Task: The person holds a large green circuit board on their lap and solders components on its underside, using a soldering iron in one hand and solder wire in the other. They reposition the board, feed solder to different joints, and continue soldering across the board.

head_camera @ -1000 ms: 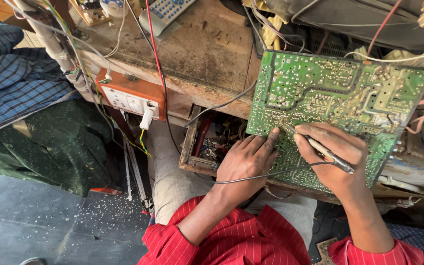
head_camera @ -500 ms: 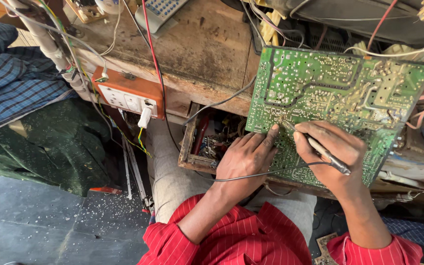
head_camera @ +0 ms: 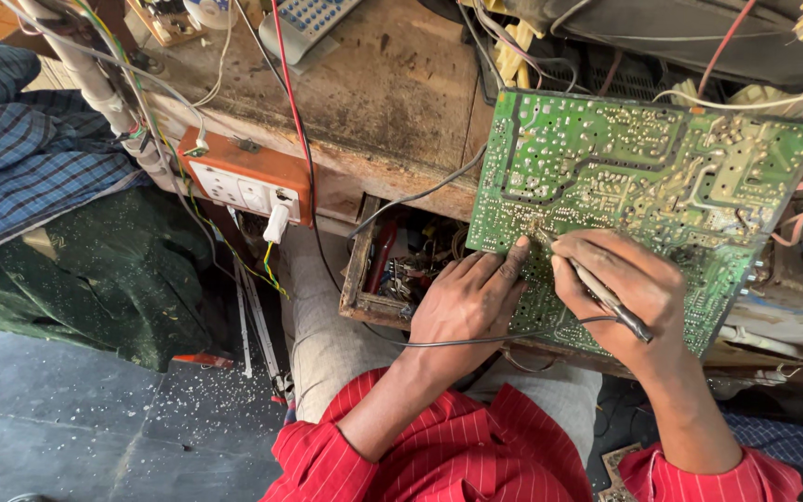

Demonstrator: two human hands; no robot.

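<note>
Right hand (head_camera: pixel 626 296) grips soldering iron (head_camera: pixel 606 299), tip on green circuit board (head_camera: pixel 662 177). Left hand (head_camera: pixel 468 299) unclenched, fingertips (head_camera: pixel 519 247) pressing board's lower edge.

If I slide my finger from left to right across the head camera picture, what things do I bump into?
Blue checked cloth → orange socket box → open wooden drawer of parts → left hand → right hand holding a soldering iron, over the green circuit board.

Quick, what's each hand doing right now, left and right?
Left hand: open, holding nothing, fingers spread, fingertips resting on the green circuit board.
Right hand: closed around a thin soldering iron, tip against the board.
</note>
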